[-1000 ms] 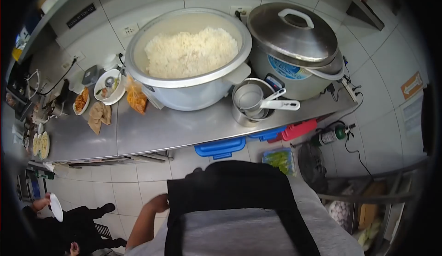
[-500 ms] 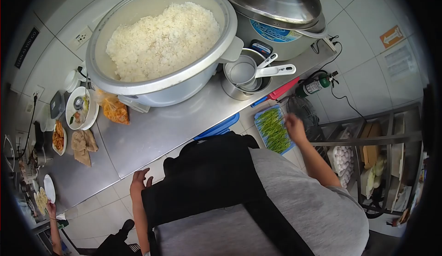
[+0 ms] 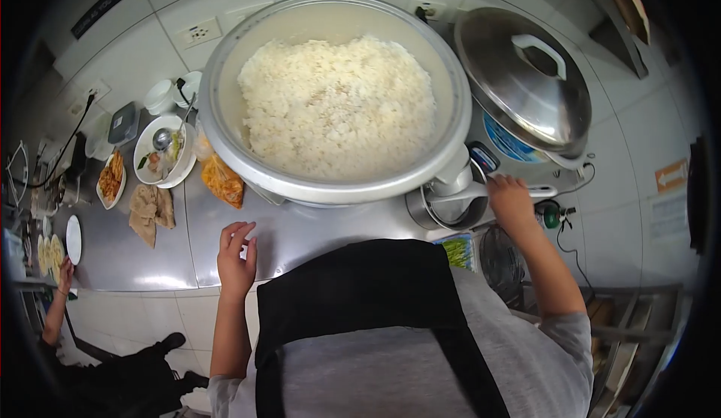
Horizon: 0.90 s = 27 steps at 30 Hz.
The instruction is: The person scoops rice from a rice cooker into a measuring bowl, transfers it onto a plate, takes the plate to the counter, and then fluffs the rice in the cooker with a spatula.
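Note:
A large rice cooker pot (image 3: 443, 144) full of cooked white rice (image 3: 338, 110) stands on the steel counter in front of me. At its right, a metal pot (image 3: 420, 211) holds measuring cups with white handles. My right hand (image 3: 512, 202) has its fingers curled over the handle of a measuring cup (image 3: 542, 190), whose end shows past the hand. The fingertips are partly hidden. My left hand (image 3: 237, 259) hovers near the counter's front edge, holding nothing, fingers loosely bent and apart.
A lidded rice cooker (image 3: 518, 80) stands at the right. Leftward lie a bag of orange food (image 3: 221, 181), a white bowl with a ladle (image 3: 167, 150), a cloth (image 3: 152, 214) and an oval dish (image 3: 112, 181). Another person's hand (image 3: 66, 274) touches a white plate (image 3: 73, 239) at far left.
My right hand has moved up from beside the tray of green vegetables to the measuring cup handle. My left hand has risen to the counter edge. The view has shifted and turned.

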Motion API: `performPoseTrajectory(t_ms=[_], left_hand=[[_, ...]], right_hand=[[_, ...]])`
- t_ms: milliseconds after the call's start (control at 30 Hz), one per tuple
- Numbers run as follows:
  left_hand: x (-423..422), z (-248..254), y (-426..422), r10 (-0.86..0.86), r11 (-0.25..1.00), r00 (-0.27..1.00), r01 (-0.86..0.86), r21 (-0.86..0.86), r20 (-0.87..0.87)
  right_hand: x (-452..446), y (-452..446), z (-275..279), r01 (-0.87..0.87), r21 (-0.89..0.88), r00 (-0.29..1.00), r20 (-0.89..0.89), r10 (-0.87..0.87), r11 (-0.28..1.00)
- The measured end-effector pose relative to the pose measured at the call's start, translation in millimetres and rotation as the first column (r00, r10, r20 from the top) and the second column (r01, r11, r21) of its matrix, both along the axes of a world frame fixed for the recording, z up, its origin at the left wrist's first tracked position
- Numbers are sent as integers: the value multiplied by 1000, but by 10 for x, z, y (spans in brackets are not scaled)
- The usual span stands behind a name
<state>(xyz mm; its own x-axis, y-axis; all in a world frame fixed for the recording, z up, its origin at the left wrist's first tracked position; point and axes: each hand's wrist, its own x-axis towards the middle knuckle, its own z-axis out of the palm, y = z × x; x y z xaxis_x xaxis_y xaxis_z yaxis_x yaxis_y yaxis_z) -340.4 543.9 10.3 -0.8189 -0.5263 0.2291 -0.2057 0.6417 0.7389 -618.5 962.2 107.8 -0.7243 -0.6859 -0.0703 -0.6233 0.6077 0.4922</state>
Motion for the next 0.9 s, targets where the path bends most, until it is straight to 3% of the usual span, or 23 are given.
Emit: performPoseTrajectory(t_ms=[133,200,267,333,400,533,633,733,800,900], left_hand=[[-223,2,-62,28,998,997,-24,56,-74],[-314,-20,-95,7,995,997,1,97,-82],[-455,13,-67,93,992,972,-73,98,-216],[-534,-75,-100,116,985,977,-90,150,-181],[-690,-90,-42,150,984,925,-106,140,-349],[-898,71,-42,197,974,864,-121,190,-463],[-977,136,-81,154,986,860,-104,128,-486],[-965,-13,-79,138,978,868,-42,206,-478],[-938,-225,-78,111,987,936,-64,148,-334],[-1010,-668,-96,100,963,968,-36,268,-229]], right_hand=[[202,1,679,143,198,985,66,-159,970],[248,-64,1121,274,123,949,126,-289,954],[264,-238,1565,331,91,923,176,-342,939],[188,-440,1804,394,-169,909,215,-356,903],[22,-803,1747,-6,-324,999,-44,-9,946],[-599,-1784,1242,-327,-209,945,-47,324,922],[-1154,-2671,816,-339,-131,936,-144,321,932],[-1827,-3390,500,-316,-131,920,-285,269,940],[-2190,-3699,225,-331,-105,914,-280,292,938],[-2186,-3717,259,-395,-50,896,-243,372,917]])
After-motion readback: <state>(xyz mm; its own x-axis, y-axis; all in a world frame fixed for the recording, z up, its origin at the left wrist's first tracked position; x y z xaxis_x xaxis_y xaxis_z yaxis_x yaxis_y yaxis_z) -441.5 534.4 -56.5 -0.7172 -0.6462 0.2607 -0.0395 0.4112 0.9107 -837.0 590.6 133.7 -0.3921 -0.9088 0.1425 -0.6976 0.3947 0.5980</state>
